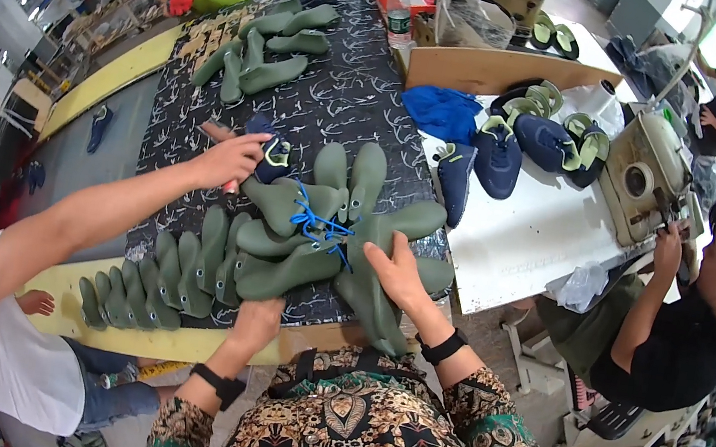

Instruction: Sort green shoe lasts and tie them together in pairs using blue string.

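Note:
A cluster of dark green shoe lasts (403, 221) lies on the patterned tabletop in front of me, with blue cord (314, 217) knotted among them. My left hand (258, 320) is closed at the near end of a green last (289, 276); its fingertips are hidden beneath. On the right side of the cluster rests my right hand (397, 270), thumb and fingers stretched apart against the lasts. More green lasts (168, 268) stand in a row to the left, from large to small.
A co-worker's hand (232, 161) reaches in from the left beside a navy shoe (274, 161). Another group of lasts (263, 54) lies farther back. At right, navy shoes (497, 157) sit on a white table (512, 257) near a sewing machine (641, 179), where a person in black (689, 323) sits.

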Action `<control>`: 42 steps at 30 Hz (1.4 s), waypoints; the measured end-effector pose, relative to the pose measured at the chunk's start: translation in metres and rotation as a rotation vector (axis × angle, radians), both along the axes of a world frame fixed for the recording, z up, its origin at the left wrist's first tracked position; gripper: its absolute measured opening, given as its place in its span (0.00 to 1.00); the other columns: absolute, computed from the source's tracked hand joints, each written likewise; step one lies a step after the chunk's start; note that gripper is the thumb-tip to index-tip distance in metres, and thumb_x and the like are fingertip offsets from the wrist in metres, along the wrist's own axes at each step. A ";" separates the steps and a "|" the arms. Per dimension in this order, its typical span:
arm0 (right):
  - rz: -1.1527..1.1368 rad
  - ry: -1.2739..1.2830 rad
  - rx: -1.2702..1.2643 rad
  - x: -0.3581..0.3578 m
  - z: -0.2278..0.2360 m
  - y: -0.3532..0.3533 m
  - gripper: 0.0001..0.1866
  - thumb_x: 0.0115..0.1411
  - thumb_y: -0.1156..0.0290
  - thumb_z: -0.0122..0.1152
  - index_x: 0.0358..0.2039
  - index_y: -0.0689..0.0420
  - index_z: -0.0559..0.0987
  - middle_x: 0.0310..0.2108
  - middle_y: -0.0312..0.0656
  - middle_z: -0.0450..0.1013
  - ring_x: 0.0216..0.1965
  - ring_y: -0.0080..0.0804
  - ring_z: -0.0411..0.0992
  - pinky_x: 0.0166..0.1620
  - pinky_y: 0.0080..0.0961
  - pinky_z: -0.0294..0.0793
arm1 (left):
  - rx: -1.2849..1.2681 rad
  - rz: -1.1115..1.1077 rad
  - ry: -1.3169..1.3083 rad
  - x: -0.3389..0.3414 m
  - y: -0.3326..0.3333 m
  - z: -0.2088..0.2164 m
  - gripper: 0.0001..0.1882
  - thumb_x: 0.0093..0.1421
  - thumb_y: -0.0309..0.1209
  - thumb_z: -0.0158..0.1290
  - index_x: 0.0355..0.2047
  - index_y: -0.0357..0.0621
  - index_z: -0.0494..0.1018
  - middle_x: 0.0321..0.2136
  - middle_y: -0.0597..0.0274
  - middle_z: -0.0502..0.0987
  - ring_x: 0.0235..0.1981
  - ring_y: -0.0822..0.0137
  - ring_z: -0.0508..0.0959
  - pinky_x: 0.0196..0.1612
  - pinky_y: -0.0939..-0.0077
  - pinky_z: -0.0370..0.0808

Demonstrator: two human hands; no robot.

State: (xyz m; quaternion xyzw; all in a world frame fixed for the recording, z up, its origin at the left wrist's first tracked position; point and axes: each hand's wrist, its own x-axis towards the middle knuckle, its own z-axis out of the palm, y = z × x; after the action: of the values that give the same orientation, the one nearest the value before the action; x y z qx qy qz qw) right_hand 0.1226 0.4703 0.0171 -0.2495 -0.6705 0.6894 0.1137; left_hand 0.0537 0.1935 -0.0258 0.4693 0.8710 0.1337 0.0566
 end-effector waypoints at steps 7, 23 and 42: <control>0.036 -0.269 0.619 -0.004 0.027 0.011 0.25 0.57 0.52 0.51 0.42 0.62 0.72 0.40 0.55 0.72 0.40 0.53 0.71 0.43 0.42 0.69 | 0.168 -0.060 -0.062 0.033 -0.015 0.002 0.07 0.48 0.24 0.52 0.29 0.35 0.73 0.31 0.49 0.74 0.34 0.51 0.74 0.39 0.62 0.71; -0.390 -0.362 0.941 -0.003 -0.078 0.143 0.18 0.46 0.70 0.61 0.37 0.65 0.69 0.35 0.54 0.69 0.38 0.53 0.69 0.41 0.40 0.69 | 0.195 0.147 -0.109 0.046 -0.001 -0.005 0.07 0.45 0.23 0.49 0.26 0.36 0.74 0.29 0.53 0.72 0.33 0.53 0.72 0.37 0.62 0.71; -0.393 0.257 0.451 0.003 0.009 0.119 0.17 0.50 0.72 0.66 0.39 0.64 0.72 0.29 0.38 0.73 0.27 0.19 0.70 0.31 0.16 0.71 | 0.194 0.165 -0.099 0.048 0.003 0.001 0.06 0.46 0.24 0.50 0.26 0.36 0.73 0.29 0.53 0.71 0.33 0.52 0.72 0.37 0.62 0.70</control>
State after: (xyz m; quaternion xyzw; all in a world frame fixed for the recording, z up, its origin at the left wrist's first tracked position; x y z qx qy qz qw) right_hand 0.1259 0.5897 0.0261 -0.2533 -0.7256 0.5142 0.3807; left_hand 0.1013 0.1963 -0.0250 0.3922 0.8857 0.2447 0.0426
